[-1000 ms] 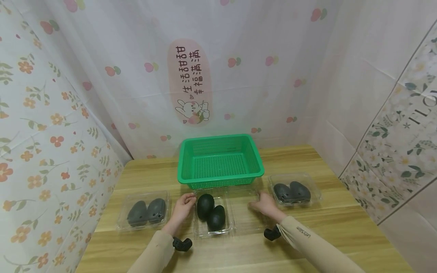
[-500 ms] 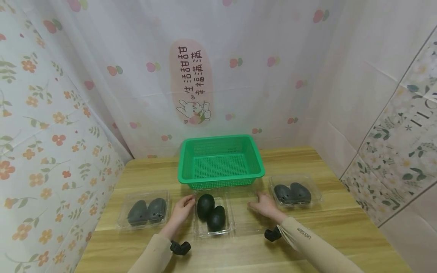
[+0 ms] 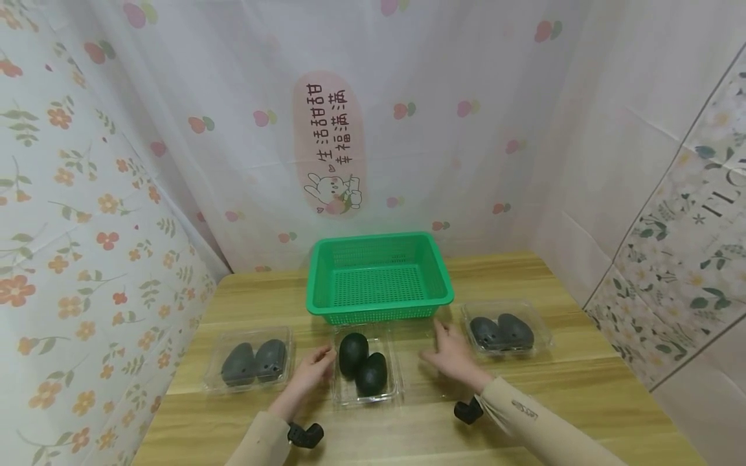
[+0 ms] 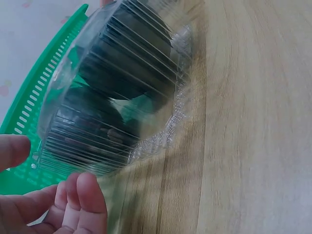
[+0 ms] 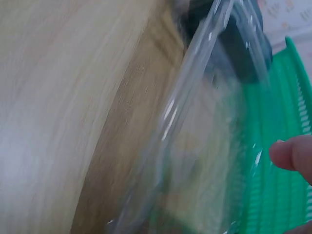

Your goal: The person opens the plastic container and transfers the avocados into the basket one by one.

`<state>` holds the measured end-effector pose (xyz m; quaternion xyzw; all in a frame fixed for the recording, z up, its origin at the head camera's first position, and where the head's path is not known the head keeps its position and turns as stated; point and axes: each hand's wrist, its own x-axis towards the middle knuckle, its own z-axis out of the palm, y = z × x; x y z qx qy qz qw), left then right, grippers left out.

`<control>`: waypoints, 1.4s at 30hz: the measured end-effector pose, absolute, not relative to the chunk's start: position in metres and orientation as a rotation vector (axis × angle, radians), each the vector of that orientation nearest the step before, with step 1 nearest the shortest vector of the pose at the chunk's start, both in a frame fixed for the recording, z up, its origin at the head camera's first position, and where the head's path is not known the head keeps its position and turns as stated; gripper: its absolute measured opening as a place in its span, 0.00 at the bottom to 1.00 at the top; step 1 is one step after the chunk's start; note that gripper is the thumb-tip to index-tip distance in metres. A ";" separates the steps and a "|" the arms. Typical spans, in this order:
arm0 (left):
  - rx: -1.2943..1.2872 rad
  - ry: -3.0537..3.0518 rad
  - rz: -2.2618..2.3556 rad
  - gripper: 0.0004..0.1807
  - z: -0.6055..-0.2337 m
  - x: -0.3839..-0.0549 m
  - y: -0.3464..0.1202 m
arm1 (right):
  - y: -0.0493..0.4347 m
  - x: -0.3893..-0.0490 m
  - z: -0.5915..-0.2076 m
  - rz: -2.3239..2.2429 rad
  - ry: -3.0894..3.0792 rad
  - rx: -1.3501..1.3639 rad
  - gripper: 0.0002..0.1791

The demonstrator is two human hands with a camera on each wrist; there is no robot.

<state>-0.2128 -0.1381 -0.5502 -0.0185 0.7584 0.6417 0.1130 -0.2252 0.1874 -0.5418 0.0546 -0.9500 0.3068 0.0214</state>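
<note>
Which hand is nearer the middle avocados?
Left: the left hand is just left of the middle avocados; the right hand is farther off, to their right.

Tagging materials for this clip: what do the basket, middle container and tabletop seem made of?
Basket: likely plastic, smooth green, moulded slots.
Middle container: probably thin clear plastic; glossy highlights, ribbed walls.
Tabletop: wood or wood-look laminate, soft sheen; grain shows.

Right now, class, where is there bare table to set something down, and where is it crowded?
Bare table shows left of the basket, behind the left box, and right of the basket, behind the right box. Crowded in front of the basket: left hand, open box, right hand.
</note>
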 end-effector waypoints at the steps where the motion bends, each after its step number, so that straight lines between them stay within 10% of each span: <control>1: -0.051 2.202 1.900 0.30 -0.550 -0.212 -0.138 | 0.186 -0.224 -0.540 0.951 -2.930 0.201 0.50; 42: 0.006 2.053 1.994 0.29 -0.543 -0.212 -0.140 | 0.116 -0.225 -0.484 0.661 -2.899 1.441 0.31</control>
